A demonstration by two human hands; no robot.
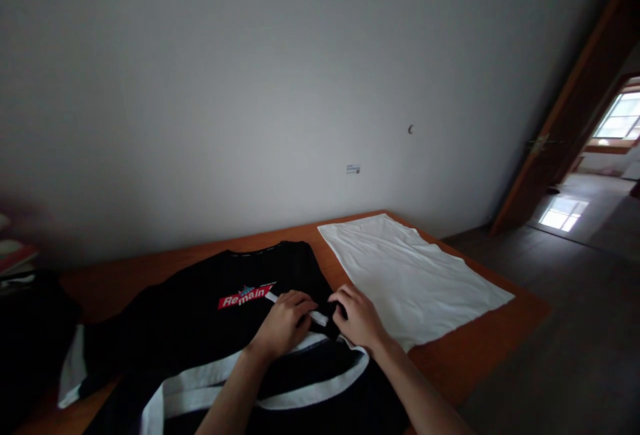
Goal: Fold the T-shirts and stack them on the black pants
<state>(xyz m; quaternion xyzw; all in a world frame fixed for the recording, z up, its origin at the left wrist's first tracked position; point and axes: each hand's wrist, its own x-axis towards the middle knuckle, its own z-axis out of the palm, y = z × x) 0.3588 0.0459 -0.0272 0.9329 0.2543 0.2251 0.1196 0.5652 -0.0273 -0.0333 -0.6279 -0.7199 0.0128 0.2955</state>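
A black shirt (180,308) with white trim and a red "Remain" print lies spread on the table, its collar toward the wall. My left hand (287,318) is closed on the shirt near a folded white-edged part at its right side. Just to the right, my right hand (357,315) pinches the black cloth, fingers curled. Both hands are close together, a small gap between them. The shirt's white-banded hem (315,392) curves open below my wrists. Part of the cloth under my fingers is hidden.
A white cloth (415,275) lies flat on the wooden table (440,382) to the right. Dark fabric (35,342) is heaped at the far left. Behind the table rises a plain wall (250,102); an open door (560,108) stands at the right.
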